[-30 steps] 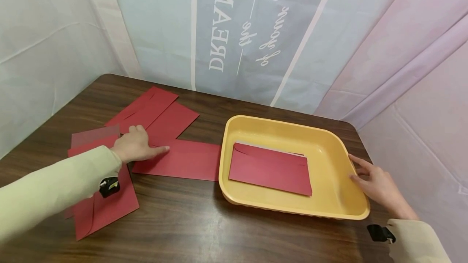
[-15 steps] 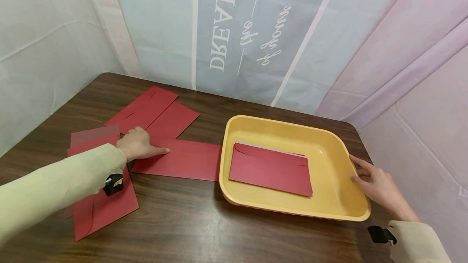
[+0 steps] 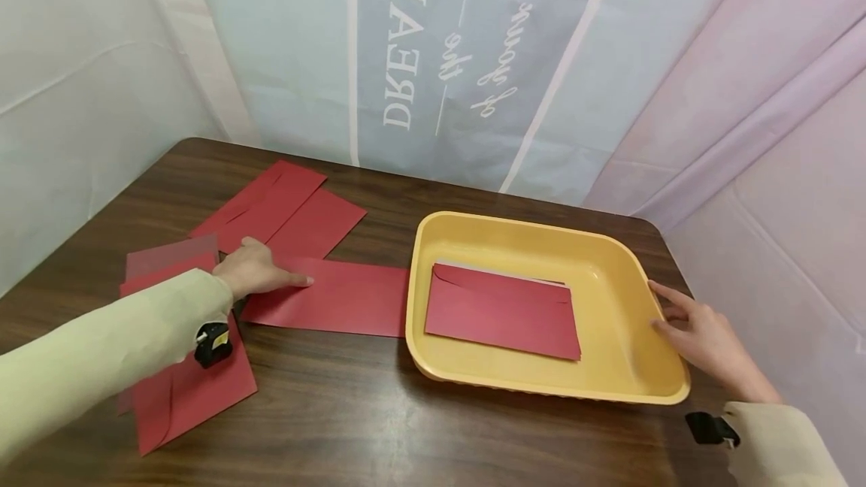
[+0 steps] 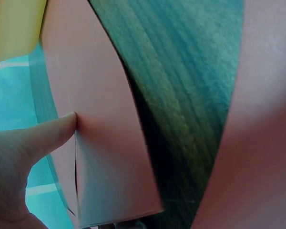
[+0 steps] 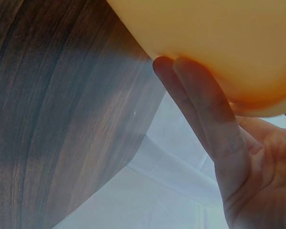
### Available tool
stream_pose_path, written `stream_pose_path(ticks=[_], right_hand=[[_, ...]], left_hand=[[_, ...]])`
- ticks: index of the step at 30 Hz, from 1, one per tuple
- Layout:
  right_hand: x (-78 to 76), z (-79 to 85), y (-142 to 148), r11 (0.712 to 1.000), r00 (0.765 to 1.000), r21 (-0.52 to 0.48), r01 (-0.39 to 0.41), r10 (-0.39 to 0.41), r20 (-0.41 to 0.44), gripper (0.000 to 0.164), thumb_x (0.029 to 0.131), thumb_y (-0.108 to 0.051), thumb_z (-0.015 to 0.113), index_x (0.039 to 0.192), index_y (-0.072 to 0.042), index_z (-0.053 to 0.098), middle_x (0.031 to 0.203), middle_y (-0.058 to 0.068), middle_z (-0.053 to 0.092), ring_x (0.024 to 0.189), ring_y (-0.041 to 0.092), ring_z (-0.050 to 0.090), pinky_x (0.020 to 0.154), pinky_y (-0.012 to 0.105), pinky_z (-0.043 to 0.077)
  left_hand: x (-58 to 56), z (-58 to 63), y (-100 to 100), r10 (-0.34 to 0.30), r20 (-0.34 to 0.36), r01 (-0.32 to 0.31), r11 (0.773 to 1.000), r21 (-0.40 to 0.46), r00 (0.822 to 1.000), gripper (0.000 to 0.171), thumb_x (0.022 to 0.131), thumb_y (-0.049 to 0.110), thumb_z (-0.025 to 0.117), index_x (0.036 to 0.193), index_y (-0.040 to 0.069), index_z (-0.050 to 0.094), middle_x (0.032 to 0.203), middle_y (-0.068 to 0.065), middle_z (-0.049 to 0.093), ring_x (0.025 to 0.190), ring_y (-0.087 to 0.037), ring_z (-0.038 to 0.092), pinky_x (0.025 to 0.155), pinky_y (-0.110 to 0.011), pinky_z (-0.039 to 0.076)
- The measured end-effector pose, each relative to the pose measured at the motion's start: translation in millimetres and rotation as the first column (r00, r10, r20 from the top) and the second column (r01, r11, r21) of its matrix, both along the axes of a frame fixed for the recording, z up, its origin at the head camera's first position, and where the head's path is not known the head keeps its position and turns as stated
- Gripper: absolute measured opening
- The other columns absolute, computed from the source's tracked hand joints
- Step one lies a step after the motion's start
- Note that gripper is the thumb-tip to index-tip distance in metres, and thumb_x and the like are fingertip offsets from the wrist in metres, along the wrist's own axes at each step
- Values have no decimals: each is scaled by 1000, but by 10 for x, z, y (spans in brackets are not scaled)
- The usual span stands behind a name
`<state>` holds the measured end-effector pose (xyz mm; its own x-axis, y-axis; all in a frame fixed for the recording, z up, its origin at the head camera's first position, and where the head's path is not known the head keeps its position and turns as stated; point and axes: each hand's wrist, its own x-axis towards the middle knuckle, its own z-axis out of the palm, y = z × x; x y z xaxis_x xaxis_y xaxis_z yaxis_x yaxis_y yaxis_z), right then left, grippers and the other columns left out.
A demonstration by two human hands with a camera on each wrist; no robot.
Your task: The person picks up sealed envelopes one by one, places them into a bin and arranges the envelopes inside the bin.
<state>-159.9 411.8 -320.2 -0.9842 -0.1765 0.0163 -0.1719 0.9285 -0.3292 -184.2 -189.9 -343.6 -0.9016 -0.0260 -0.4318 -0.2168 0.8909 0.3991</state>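
My left hand (image 3: 253,269) pinches the left end of a red envelope (image 3: 358,295), its thumb (image 4: 57,126) on top. That end is bent and raised off the table in the left wrist view; the other fingers are mostly hidden. The envelope's right end reaches the yellow basin (image 3: 609,348), where the basin's wall blocks my view of it. My right hand (image 3: 710,337) holds the basin's right rim, the thumb at the rim and the fingers (image 5: 207,105) against the outer wall. Inside the basin, to its left, lies a stack of red envelopes (image 3: 501,314).
Two more red envelopes (image 3: 291,205) overlap at the back left of the dark wooden table (image 3: 338,412). Under my left forearm lie further overlapping red envelopes (image 3: 196,397). Fabric curtains (image 3: 304,58) hang behind the table and at both sides.
My left hand's fingers have drawn in slightly at the envelope's left end, while the thumb stays in place. My right hand keeps its place on the basin. The head view has shifted slightly.
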Motion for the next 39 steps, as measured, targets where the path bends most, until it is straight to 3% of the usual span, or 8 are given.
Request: stream_pose_path(ticks=[1, 2, 9, 17, 25, 31, 39], right_hand=[[-5, 5, -2, 1000, 1000, 0, 0, 0, 1, 59, 89, -12, 66, 142, 1, 43, 94, 19, 72, 65, 0, 61, 58, 21, 45], [-10, 9, -4, 1000, 1000, 2, 0, 0, 1, 59, 89, -12, 66, 142, 1, 43, 94, 19, 72, 65, 1, 62, 59, 21, 45], [-16, 23, -15, 1000, 1000, 8, 10, -10, 20, 59, 90, -13, 65, 142, 1, 42, 96, 21, 71, 67, 6, 64, 59, 21, 45], [-11, 32, -27, 1000, 999, 6, 7, -8, 34, 59, 90, -14, 64, 142, 1, 41, 98, 24, 70, 72, 23, 68, 58, 22, 46], [-16, 44, -26, 1000, 999, 2, 5, -5, 34, 59, 91, -14, 64, 143, 1, 40, 98, 24, 70, 69, 14, 67, 58, 22, 47], [-9, 38, -20, 1000, 999, -1, 12, -12, 41, 59, 91, -14, 63, 143, 1, 40, 99, 24, 70, 68, 11, 66, 58, 22, 47], [-13, 42, -24, 1000, 999, 8, 18, -18, 44, 59, 91, -15, 63, 143, 1, 40, 99, 24, 70, 74, 23, 68, 59, 23, 46]], left_hand=[[-1, 4, -2, 7, 12, -7, 1000, 6, 1000, 127, 78, 63, 64, 134, -31, -2, 127, -43, 41, 96, -40, 59, 77, -47, 50], [-4, 7, 0, 14, 22, -15, 1000, 15, 1000, 128, 78, 63, 64, 134, -30, -4, 128, -43, 41, 102, -43, 57, 81, -50, 50], [-28, -5, 23, 17, 12, -18, 996, 88, 1000, 109, 82, 52, 64, 137, -26, 12, 137, -42, 28, 120, -50, 42, 98, -57, 41], [15, -57, -4, 57, -38, -50, 986, 158, 998, 90, 91, 38, 49, 138, -24, 5, 136, -43, 30, 121, -50, 41, 98, -60, 38], [3, -3, -43, 120, -65, -99, 959, 265, 991, 67, 96, 25, 34, 139, -20, 12, 141, -42, 22, 129, -52, 30, 105, -60, 29], [0, 81, -52, 179, -89, -137, 926, 352, 980, 67, 97, 20, 32, 145, -16, 4, 148, -39, 12, 136, -52, 17, 109, -62, 21], [8, 177, -81, 233, -111, -179, 916, 359, 966, 64, 96, 18, 32, 144, -17, 10, 146, -39, 18, 132, -50, 24, 108, -59, 24]])
